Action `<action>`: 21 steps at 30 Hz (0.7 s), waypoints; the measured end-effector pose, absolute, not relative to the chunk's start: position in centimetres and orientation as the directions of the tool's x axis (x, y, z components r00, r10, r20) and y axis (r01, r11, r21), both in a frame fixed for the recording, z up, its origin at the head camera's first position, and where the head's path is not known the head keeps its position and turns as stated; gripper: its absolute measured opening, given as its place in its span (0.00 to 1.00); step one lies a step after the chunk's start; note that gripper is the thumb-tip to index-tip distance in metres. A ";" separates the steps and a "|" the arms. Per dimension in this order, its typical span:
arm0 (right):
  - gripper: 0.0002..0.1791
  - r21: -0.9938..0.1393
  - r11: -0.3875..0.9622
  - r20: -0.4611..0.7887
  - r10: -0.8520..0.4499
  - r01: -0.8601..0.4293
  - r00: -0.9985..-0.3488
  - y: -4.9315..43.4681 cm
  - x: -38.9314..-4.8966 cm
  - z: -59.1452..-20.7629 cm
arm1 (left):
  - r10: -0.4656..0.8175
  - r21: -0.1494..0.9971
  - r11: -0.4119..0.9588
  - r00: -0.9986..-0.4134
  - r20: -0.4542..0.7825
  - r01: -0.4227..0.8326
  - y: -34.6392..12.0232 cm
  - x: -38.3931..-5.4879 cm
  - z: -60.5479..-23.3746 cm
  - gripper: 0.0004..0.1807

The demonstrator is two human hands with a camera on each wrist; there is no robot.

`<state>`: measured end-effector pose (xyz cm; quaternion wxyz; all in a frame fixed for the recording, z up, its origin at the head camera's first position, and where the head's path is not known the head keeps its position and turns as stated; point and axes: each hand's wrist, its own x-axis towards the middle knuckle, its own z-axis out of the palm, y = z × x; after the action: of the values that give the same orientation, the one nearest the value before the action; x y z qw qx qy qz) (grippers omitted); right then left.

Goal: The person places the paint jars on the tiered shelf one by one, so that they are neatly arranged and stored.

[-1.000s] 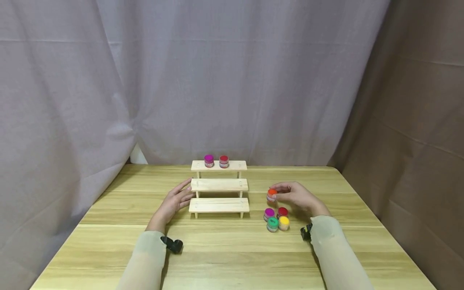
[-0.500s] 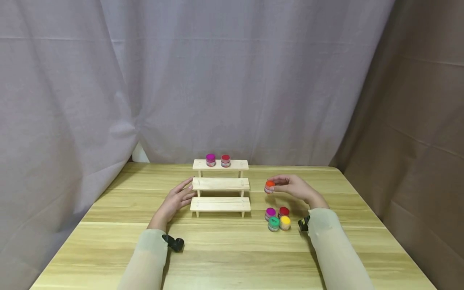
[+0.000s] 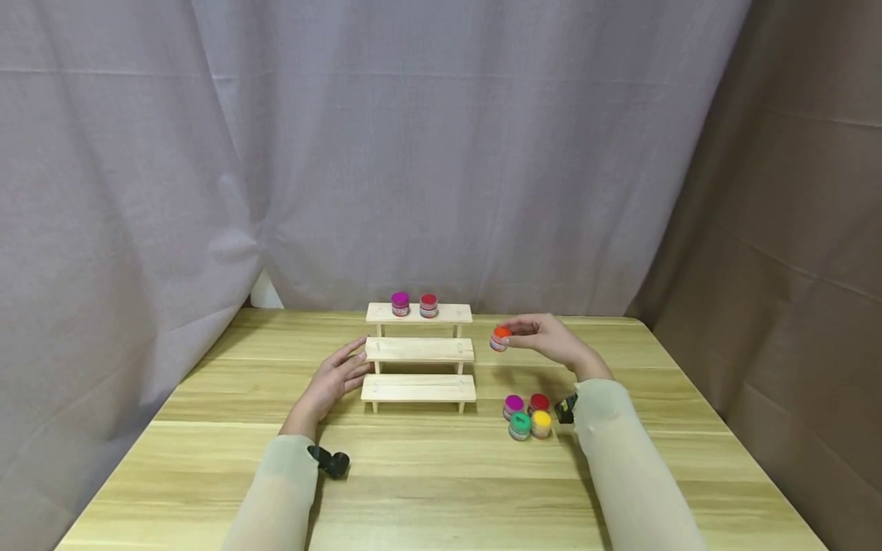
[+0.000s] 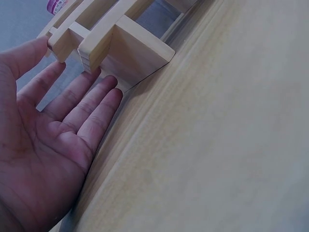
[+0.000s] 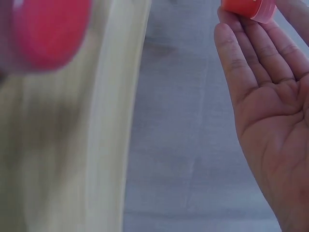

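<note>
A three-tier wooden stand is on the table, with a purple-lidded jar and a red-lidded jar side by side on its top tier. My left hand is at the stand's left side, fingers extended; in the left wrist view the fingertips touch or nearly touch its side pieces. Right of the stand, my right hand pinches an orange-lidded jar between thumb and fingers, raised off the table. The right wrist view shows only the lower part of this orange jar.
Below the right hand, purple, red, green and yellow lidded jars cluster on the wooden table. A grey curtain hangs behind the table, and a brown one on the right.
My right hand has lifted the orange-lidded jar and carried it away from me and leftward, nearer the stand. The left hand keeps its place beside the stand.
</note>
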<state>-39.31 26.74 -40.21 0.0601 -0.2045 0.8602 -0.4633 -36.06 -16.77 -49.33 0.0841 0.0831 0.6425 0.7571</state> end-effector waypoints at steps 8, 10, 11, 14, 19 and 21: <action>0.23 -0.821 0.476 0.107 -0.417 -0.317 -0.903 24.9 -40.5 -38.4 | 0.233 0.987 -0.160 -0.972 0.022 -0.017 -16.7 -36.0 -49.3 0.34; 0.23 -0.821 0.476 0.105 -0.420 -0.317 -0.902 24.5 -40.8 -37.9 | 0.235 0.988 -0.157 -0.972 0.022 -0.016 -16.6 -36.0 -49.3 0.34; 0.22 -0.818 0.480 0.103 -0.420 -0.317 -0.902 24.3 -41.0 -37.6 | 0.235 0.987 -0.157 -0.972 0.022 -0.016 -16.6 -35.9 -49.2 0.33; 0.22 -0.813 0.487 0.100 -0.423 -0.319 -0.900 23.8 -41.3 -36.9 | 0.231 0.987 -0.159 -0.973 0.023 -0.015 -16.5 -35.9 -49.2 0.33; 0.23 -0.809 0.494 0.092 -0.430 -0.320 -0.898 23.1 -41.8 -36.3 | 0.238 0.987 -0.159 -0.971 0.026 -0.012 -16.4 -35.9 -49.3 0.33; 0.22 -0.808 0.494 0.091 -0.433 -0.320 -0.897 22.8 -42.0 -36.2 | 0.241 0.987 -0.158 -0.970 0.027 -0.011 -16.3 -35.9 -49.4 0.33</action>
<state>-42.03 22.79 -36.15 0.0622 -0.2185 0.8621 -0.4529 -35.93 -16.34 -49.35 0.0834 0.0890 0.6436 0.7555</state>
